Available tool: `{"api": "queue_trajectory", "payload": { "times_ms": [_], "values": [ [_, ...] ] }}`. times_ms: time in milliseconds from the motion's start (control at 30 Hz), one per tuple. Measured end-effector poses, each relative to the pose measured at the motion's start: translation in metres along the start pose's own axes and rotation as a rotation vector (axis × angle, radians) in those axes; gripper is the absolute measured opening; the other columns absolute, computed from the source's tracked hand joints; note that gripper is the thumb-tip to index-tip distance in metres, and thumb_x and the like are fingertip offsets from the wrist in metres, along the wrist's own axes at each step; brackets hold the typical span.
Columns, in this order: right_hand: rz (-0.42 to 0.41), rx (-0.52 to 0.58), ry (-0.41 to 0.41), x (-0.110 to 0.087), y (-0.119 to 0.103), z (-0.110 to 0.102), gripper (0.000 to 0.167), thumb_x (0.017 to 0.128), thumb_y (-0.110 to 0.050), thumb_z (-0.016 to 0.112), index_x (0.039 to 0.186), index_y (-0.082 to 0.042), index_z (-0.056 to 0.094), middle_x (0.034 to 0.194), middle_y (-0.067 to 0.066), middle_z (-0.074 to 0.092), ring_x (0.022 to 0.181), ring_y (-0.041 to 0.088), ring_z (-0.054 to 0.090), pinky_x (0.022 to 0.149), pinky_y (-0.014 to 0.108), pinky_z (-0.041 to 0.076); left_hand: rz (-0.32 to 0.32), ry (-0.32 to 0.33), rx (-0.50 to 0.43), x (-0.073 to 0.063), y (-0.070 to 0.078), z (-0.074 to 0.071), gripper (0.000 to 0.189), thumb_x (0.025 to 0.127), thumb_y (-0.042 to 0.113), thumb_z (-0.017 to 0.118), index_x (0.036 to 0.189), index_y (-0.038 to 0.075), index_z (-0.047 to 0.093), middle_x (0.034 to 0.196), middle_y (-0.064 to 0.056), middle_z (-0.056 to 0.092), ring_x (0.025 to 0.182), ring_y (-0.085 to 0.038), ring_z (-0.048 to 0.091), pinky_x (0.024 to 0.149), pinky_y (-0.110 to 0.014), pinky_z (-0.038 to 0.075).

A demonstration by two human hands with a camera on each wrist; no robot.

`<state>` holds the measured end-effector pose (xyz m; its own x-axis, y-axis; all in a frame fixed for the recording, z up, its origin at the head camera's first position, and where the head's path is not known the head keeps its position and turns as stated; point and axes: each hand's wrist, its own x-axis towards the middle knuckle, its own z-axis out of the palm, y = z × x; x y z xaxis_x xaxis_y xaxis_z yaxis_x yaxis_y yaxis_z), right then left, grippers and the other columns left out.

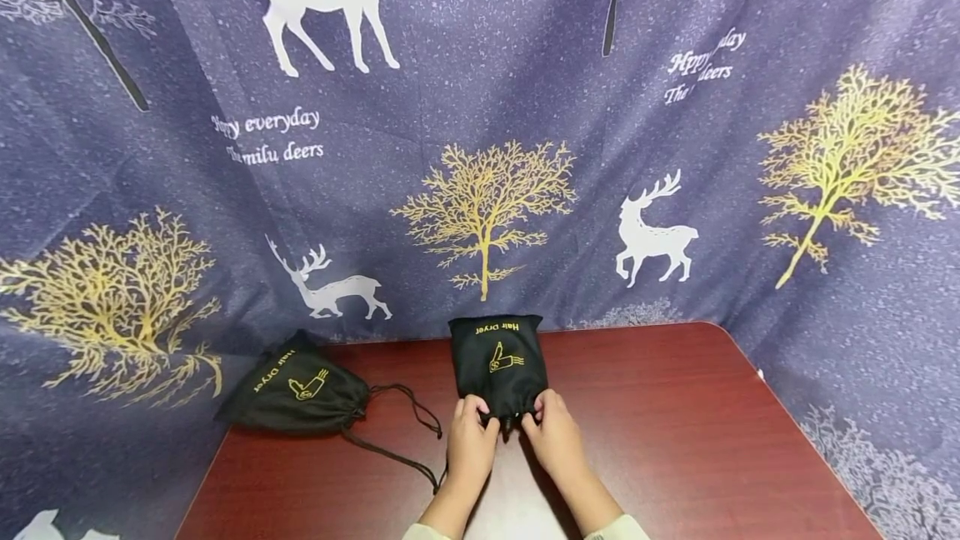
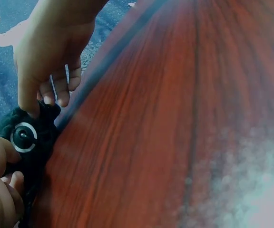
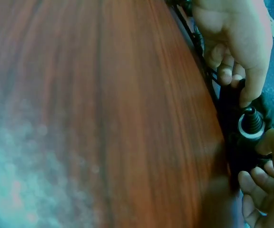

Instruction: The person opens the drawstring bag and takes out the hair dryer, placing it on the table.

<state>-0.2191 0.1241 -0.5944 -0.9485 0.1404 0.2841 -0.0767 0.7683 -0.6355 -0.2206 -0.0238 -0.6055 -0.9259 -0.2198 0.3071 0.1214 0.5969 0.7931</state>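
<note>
A black drawstring bag point(image 1: 501, 365), printed "Hair Dryer" in yellow, lies at the table's back edge with its mouth toward me. My left hand point(image 1: 472, 438) pinches the left side of the mouth between thumb and fingers. On the opposite side, my right hand point(image 1: 553, 433) pinches the fabric too. Between the hands, a black ribbed cord end with a pale ring point(image 3: 251, 127) shows in the bag's mouth. The left wrist view looks at this ringed end point(image 2: 24, 137) nearly head-on. Whatever else is inside the bag is hidden by the fabric.
A second black "Hair Dryer" bag point(image 1: 300, 394) lies at the table's left edge, its mouth drawn together. Its long black drawstrings point(image 1: 397, 458) trail right toward my left forearm. Behind the reddish-brown table point(image 1: 675, 432) hangs a blue cloth point(image 1: 525, 107) with deer and trees.
</note>
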Motion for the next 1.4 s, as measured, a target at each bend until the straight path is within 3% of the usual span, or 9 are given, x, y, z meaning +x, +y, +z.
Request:
{"api": "queue_trajectory", "payload": {
  "times_ms": [167, 433, 733, 1400],
  "values": [
    [-0.023, -0.014, 0.016, 0.000, -0.001, -0.001, 0.021, 0.078, -0.013, 0.071, 0.087, -0.011, 0.053, 0.078, -0.004, 0.052, 0.067, 0.010, 0.050, 0.063, 0.031, 0.040, 0.022, 0.036, 0.004, -0.001, 0.001, 0.000, 0.025, 0.076, 0.001, 0.072, 0.089, 0.011, 0.054, 0.080, 0.002, 0.043, 0.066, -0.006, 0.040, 0.059, -0.022, 0.036],
    [-0.034, -0.010, 0.032, 0.001, 0.001, 0.000, 0.021, 0.076, -0.012, 0.071, 0.084, -0.013, 0.052, 0.075, -0.005, 0.050, 0.066, 0.009, 0.048, 0.065, 0.031, 0.040, 0.003, 0.060, 0.018, -0.001, 0.002, -0.002, 0.031, 0.075, 0.005, 0.076, 0.099, 0.011, 0.057, 0.083, 0.003, 0.044, 0.068, -0.008, 0.043, 0.059, -0.024, 0.035],
    [-0.011, -0.005, 0.021, 0.002, 0.004, 0.000, 0.018, 0.077, -0.012, 0.070, 0.085, -0.013, 0.054, 0.076, -0.005, 0.051, 0.065, 0.009, 0.046, 0.065, 0.031, 0.040, -0.015, 0.024, 0.019, -0.001, 0.001, -0.006, 0.028, 0.076, 0.008, 0.076, 0.096, 0.014, 0.058, 0.087, 0.001, 0.046, 0.070, -0.009, 0.045, 0.061, -0.024, 0.037],
    [0.007, 0.001, 0.013, 0.001, 0.007, -0.011, 0.019, 0.077, -0.010, 0.069, 0.088, -0.011, 0.053, 0.080, 0.001, 0.053, 0.070, 0.017, 0.051, 0.068, 0.038, 0.043, -0.007, 0.057, 0.001, 0.002, -0.006, -0.015, 0.031, 0.068, 0.003, 0.077, 0.090, 0.016, 0.059, 0.086, -0.004, 0.051, 0.076, -0.011, 0.047, 0.067, -0.028, 0.041]
  ]
}}
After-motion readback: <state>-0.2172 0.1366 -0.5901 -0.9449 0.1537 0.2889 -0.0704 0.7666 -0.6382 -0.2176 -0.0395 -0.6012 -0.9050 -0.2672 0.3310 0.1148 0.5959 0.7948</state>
